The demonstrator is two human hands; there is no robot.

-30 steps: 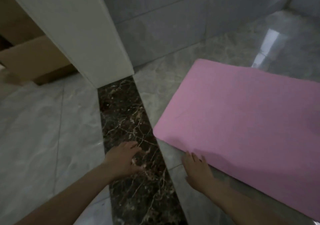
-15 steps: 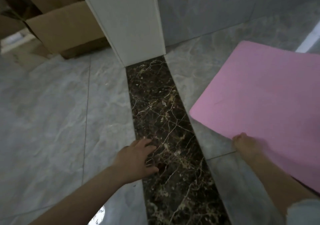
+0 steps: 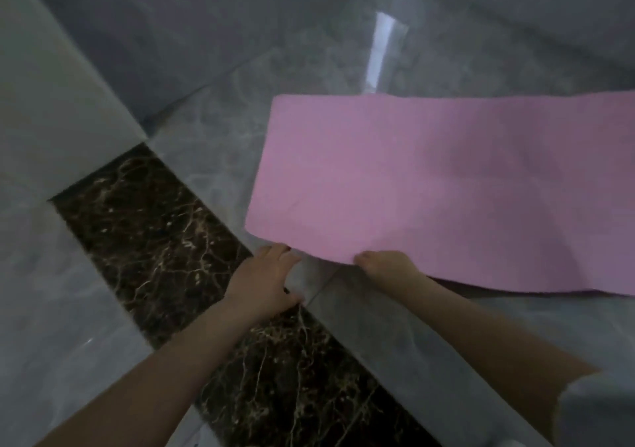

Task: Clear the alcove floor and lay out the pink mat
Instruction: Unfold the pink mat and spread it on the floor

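The pink mat point(image 3: 429, 185) lies spread on the glossy grey alcove floor point(image 3: 309, 65), running off the right edge of the view. My right hand point(image 3: 390, 268) grips the mat's near edge, fingers curled under it, and that edge is lifted slightly. My left hand point(image 3: 264, 276) rests spread on the floor just left of it, fingertips reaching the mat's near-left corner, with nothing held that I can see.
A dark brown marble threshold strip point(image 3: 154, 230) runs diagonally under my left forearm. A white wall post point(image 3: 51, 102) stands at the left. Grey tiled walls point(image 3: 165, 27) close the alcove at the back and right.
My left hand has moved from the dark strip over to the mat's near corner. My right hand stays on the mat's edge. The view has swung right, so the cardboard boxes are gone.
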